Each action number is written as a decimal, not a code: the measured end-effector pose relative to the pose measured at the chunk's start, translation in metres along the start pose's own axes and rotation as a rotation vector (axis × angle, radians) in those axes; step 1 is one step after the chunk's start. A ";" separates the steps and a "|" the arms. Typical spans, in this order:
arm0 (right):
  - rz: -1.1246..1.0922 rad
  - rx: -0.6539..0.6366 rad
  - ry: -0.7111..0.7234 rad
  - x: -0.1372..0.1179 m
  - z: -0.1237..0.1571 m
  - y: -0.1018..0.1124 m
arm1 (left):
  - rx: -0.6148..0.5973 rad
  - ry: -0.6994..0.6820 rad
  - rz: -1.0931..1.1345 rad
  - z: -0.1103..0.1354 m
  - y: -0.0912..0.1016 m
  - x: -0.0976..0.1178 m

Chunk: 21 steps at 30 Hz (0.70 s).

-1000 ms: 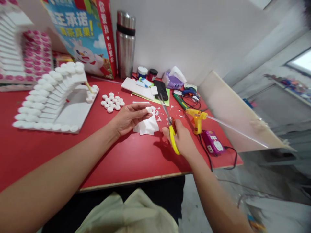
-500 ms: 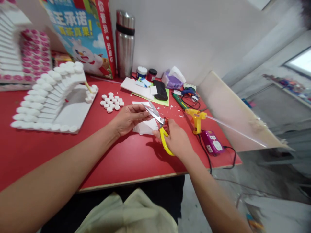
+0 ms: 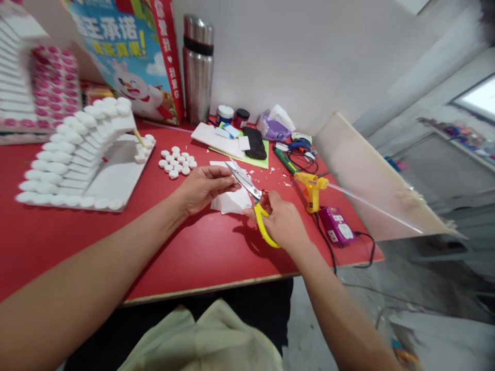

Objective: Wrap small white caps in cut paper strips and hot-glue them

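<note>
Left hand (image 3: 204,188): white piece (image 3: 234,177) pinched, mostly hidden. Right hand (image 3: 284,222): scissors (image 3: 256,194) gripped, blades at left fingertips; fingertips could be nicked if blades closed askew.

Yellow-handled scissors (image 3: 257,195), steel blades aslant toward the far left, above white paper (image 3: 232,202).
</note>
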State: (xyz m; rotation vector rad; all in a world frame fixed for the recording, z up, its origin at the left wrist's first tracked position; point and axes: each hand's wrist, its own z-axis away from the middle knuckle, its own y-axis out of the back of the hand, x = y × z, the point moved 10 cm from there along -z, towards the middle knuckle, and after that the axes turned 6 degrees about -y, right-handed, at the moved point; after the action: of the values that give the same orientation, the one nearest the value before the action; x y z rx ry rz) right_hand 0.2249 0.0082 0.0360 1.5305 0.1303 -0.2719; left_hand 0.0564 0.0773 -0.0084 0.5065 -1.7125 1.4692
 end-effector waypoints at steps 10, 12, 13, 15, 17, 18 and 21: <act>-0.388 0.022 -0.154 0.035 -0.011 -0.004 | 0.044 0.092 0.081 0.002 -0.001 -0.004; -0.444 0.019 -0.172 0.041 -0.015 -0.006 | 0.055 0.130 0.117 0.002 0.001 -0.007; -0.453 0.020 -0.174 0.042 -0.017 -0.007 | 0.055 0.148 0.136 0.002 0.001 -0.008; -0.433 0.031 -0.173 0.044 -0.019 -0.007 | 0.051 0.172 0.169 0.002 0.001 -0.011; -0.420 0.032 -0.174 0.044 -0.021 -0.007 | 0.060 0.189 0.187 0.002 0.001 -0.012; -0.425 0.028 -0.175 0.043 -0.021 -0.007 | 0.079 0.198 0.191 0.003 0.003 -0.012; -0.430 0.004 -0.174 0.040 -0.023 -0.007 | 0.174 0.228 0.208 0.004 0.010 -0.014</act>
State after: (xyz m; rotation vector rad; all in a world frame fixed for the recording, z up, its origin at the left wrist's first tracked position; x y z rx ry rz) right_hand 0.2641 0.0270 0.0183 1.4653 0.3210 -0.7451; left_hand 0.0561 0.0727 -0.0256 0.2443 -1.5005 1.7628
